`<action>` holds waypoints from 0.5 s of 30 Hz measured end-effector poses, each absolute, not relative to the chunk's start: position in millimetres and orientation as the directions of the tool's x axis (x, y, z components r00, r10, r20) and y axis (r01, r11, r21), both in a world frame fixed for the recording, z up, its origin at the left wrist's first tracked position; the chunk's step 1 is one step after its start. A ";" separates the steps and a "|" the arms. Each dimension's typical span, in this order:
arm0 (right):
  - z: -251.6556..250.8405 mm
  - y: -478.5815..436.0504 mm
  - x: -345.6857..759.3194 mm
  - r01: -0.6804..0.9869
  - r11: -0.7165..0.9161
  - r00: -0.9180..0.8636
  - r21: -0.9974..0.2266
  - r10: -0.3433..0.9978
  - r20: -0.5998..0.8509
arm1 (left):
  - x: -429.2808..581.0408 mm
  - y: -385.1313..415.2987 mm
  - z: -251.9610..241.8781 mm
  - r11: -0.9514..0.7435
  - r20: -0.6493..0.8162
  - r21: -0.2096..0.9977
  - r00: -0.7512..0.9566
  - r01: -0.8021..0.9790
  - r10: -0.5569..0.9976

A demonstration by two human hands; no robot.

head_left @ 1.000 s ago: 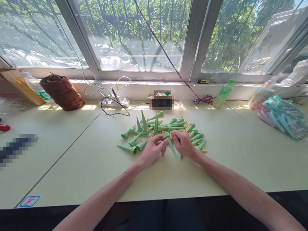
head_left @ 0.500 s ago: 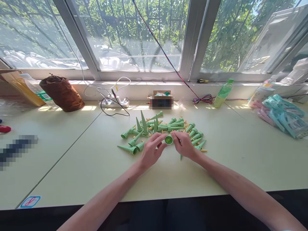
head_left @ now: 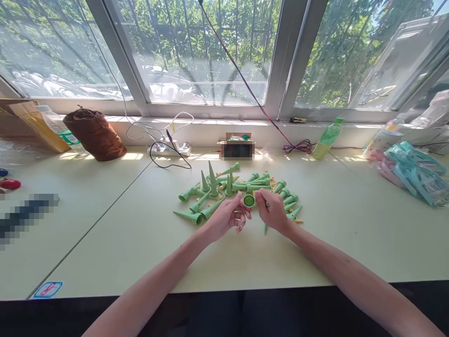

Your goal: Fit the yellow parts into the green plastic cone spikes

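While the left hand (head_left: 224,217) pinched a green spike (head_left: 249,201) by its wide collar, the round mouth showed and the shank was hidden behind. The spike was held between the two hands, at the near side of the other spikes (head_left: 210,211) on the table (head_left: 140,252). The right hand (head_left: 272,209) had its fingers curled together just beside the collar; whether they were clamped on anything could not be told. Below it poked a green tip (head_left: 265,229), either held or lying loose; that was unclear too.

A slip looked the likeliest trouble. The pinch seemed to take in only part of the collar, so a sideways push from the right fingers might have twisted the spike out of it. Once dropped, it could have rolled in among its lookalikes and been hard to pick out. The standing spikes (head_left: 212,180) behind looked easy to topple if the hands went forward carelessly. Near the right wrist, a small yellow peg (head_left: 299,221) could have been swept aside by a stray forearm.
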State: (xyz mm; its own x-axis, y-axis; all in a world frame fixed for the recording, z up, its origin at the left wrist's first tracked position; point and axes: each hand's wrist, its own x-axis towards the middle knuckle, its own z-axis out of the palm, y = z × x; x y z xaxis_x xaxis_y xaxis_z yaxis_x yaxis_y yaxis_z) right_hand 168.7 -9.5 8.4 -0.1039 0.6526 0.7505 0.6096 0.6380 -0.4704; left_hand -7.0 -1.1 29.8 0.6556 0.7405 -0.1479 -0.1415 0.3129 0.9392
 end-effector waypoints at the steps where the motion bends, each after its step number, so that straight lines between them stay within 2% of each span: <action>1: 7.8 -9.5 168.7 0.600 0.654 -0.131 -0.461 0.648 0.750 | -7.3 -0.8 30.3 0.370 -0.172 0.916 0.682 -0.154 0.711; 4: 5.7 -9.2 168.6 0.570 0.683 -0.181 -0.457 0.646 0.741 | -7.8 -1.0 29.8 0.434 -0.195 0.883 0.702 -0.179 0.685; 7: 4.1 -8.8 168.7 0.564 0.681 -0.189 -0.467 0.658 0.729 | -8.2 -1.5 28.8 0.425 -0.188 0.885 0.691 -0.190 0.698; 12: 2.7 -7.6 168.4 0.564 0.673 -0.198 -0.478 0.672 0.713 | -10.0 -1.5 28.5 0.352 -0.135 0.915 0.676 -0.195 0.725; 15: 1.9 -6.4 168.1 0.561 0.672 -0.193 -0.485 0.675 0.712 | -11.9 -1.8 27.8 0.229 -0.079 0.962 0.647 -0.152 0.759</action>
